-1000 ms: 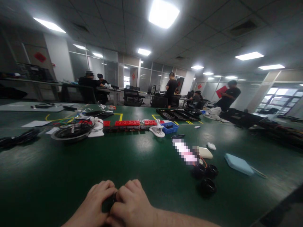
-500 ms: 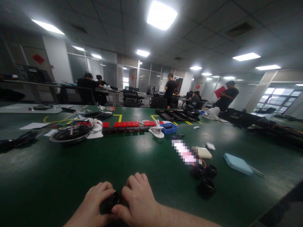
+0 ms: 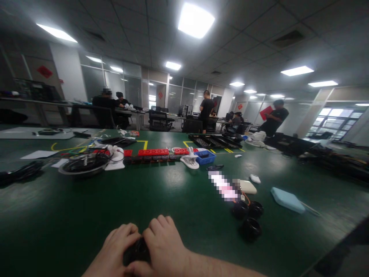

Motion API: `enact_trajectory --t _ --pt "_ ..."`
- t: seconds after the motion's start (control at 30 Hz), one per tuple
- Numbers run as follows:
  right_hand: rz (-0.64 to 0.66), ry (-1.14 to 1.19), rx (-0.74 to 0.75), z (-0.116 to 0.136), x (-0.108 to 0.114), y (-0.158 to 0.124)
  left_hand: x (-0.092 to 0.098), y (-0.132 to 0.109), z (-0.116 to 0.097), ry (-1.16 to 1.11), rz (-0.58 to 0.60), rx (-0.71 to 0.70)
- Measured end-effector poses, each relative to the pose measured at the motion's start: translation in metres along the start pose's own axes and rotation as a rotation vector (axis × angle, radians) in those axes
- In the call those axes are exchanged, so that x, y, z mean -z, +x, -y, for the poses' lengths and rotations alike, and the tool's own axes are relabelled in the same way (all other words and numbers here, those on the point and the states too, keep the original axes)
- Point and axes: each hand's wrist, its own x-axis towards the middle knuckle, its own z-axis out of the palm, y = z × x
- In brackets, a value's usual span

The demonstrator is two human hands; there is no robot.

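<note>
Low at the front of the green table, both my hands close round a black, rounded part (image 3: pixel 138 252). My left hand (image 3: pixel 113 250) grips it from the left, fingers curled over its top. On the other side, my right hand (image 3: pixel 164 244) wraps it, with the thumb low along its near side. Much of the part is hidden by my fingers, so its exact kind does not show. To the right lie several black ring-shaped parts, the nearest black ring (image 3: pixel 250 229) showing a round hollow.
Beyond the rings lie a blurred-out phone (image 3: pixel 223 186), a cream block (image 3: pixel 247 187) and a light blue case (image 3: pixel 287 200). Farther back stand a metal bowl (image 3: pixel 83 167) with cables, red blocks (image 3: pixel 152 152), a white clamp (image 3: pixel 190 159) and a blue bin (image 3: pixel 205 157). Several people are in the background.
My right hand has shifted slightly left and turned over the black part, covering more of its top. My left hand keeps its grip. The view has moved a little.
</note>
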Motion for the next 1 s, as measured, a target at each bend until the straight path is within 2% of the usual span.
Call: enact_trajectory --t 0.1,0.23,0.43,0.7,1.0 --pt "0.024 0.016 -0.026 0.0028 0.0042 0.0001 0.0011 0.0001 -0.0027 0.007 0.002 -0.026" --pt "0.028 0.05 -0.023 0.0041 0.0059 -0.0014 -0.0003 0.0 -0.0013 0.035 -0.054 -0.037" --pt "0.006 0.089 -0.001 0.0028 0.0033 -0.0027 0.0005 0.0024 0.0037 0.01 0.0 -0.07" --pt "0.011 0.069 0.022 0.0008 0.0025 -0.0009 -0.0008 0.0016 0.005 -0.022 -0.035 -0.086" --pt "0.036 0.089 0.04 0.0015 0.0066 -0.0015 -0.0021 0.0012 -0.0022 0.014 -0.067 -0.031"
